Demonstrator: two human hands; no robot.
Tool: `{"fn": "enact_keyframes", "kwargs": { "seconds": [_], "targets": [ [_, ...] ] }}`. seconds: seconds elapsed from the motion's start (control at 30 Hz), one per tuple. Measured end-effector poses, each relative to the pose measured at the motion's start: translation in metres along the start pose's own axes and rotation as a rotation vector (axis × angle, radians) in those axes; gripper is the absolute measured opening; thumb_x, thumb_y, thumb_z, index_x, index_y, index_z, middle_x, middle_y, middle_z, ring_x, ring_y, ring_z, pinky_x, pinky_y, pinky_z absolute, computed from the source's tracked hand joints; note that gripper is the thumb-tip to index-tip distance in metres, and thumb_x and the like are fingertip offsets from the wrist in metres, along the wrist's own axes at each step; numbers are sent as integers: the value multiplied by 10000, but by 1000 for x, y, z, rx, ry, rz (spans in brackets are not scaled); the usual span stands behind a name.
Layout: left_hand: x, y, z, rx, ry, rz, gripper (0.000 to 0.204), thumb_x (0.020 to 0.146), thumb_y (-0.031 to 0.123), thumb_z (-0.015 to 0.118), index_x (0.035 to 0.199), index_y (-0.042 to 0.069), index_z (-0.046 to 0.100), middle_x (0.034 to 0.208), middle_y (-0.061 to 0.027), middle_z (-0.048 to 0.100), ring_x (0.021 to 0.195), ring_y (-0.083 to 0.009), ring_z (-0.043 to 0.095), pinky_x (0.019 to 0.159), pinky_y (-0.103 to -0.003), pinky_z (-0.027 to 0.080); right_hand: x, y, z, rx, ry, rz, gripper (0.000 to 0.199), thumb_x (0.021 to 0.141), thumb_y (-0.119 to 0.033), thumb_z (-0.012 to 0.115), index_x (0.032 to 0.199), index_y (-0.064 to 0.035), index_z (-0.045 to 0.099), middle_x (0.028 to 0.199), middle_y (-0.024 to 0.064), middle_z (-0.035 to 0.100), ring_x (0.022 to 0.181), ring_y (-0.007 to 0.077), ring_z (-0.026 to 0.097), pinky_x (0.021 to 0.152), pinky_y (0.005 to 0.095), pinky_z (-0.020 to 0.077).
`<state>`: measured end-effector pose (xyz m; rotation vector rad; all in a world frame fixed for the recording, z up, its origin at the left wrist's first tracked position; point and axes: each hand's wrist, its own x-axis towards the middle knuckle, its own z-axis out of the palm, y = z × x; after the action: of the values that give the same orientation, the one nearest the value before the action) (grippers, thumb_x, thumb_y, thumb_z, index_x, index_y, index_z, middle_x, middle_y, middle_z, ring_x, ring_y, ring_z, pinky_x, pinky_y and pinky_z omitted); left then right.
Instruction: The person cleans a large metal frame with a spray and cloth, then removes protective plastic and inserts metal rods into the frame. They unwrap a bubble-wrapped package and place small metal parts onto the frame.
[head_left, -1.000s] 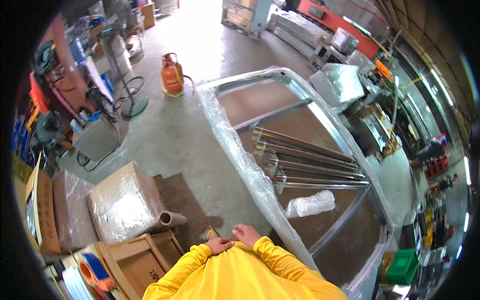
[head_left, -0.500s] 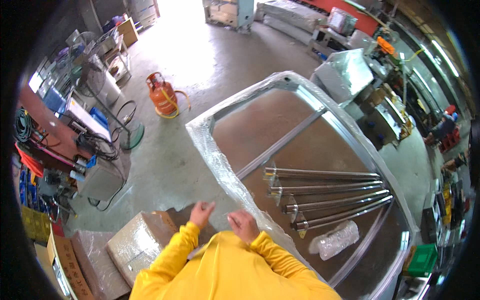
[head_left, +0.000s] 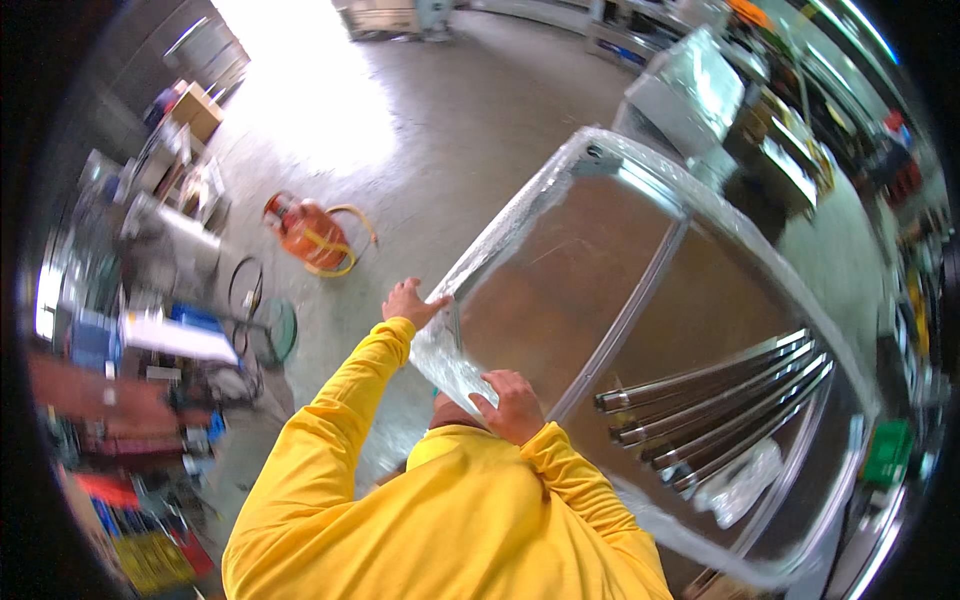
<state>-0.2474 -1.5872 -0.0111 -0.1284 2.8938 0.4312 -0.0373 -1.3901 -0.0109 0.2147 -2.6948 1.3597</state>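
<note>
A large flat metal panel (head_left: 545, 290), its rim covered in clear bubble wrap, lies in front of me and to the right. My left hand (head_left: 414, 303) is at its near left corner, thumb apart from the fingers and hooked over the wrapped edge. Farther right along the near edge, my right hand (head_left: 515, 405) grips the rim, thumb toward the left. Several shiny metal tubes (head_left: 715, 375) lie side by side on the panel. Beside them is a bubble-wrapped bundle (head_left: 740, 482). The undersides of both hands are hidden.
An orange gas cylinder (head_left: 312, 235) with a yellow hose stands on the floor beyond my left hand. A green round base (head_left: 281, 330) and cluttered equipment line the left. A green crate (head_left: 887, 450) stands at right, and a wrapped box-shaped unit (head_left: 690, 85) beyond the panel.
Both hands, earlier in front of my body off the panel, have moved forward and right onto its wrapped edge. The view has turned, and the cardboard boxes at lower left are gone from sight.
</note>
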Motion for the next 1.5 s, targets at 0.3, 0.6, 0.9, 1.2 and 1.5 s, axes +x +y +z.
{"fn": "enact_keyframes", "kwargs": {
  "seconds": [0.3,0.6,0.9,1.2,1.5],
  "targets": [
    [108,-52,41,51,-499,600,678,824,487,694,1346,75,562,1265,-210,634,1187,-371,594,1012,-452,466,85,-38,156,-133,-50,682,574,816,-285,719,1297,-42,520,1258,205,592,1159,394,564,1001,480,439],
    [217,-46,117,-129,-795,738,572,914,287,582,1385,-29,503,1240,-162,645,938,-292,666,773,-369,555,-24,-114,160,-212,625,901,479,799,-227,723,1211,-38,567,1223,193,596,1210,371,538,1052,484,372],
    [18,-56,85,-499,-296,1449,576,900,222,684,1401,21,484,1394,-226,501,1287,-386,483,1080,-481,393,-201,-212,374,42,924,1541,626,931,-453,575,1376,-19,503,1404,223,522,1221,409,551,1051,485,428],
    [-189,-170,177,389,-1416,1919,556,867,320,722,1310,18,579,1196,-202,661,1110,-333,623,982,-398,475,-302,-342,446,117,1733,1643,359,933,-355,613,996,-8,682,909,258,691,904,457,655,785,490,541],
    [-227,-101,297,610,-1340,1364,516,914,357,654,1302,22,594,1186,-178,675,1081,-319,642,905,-408,521,-514,-504,258,-1125,2214,1190,211,939,-168,660,1013,19,723,758,123,705,671,128,634,602,280,483]
  ]
}}
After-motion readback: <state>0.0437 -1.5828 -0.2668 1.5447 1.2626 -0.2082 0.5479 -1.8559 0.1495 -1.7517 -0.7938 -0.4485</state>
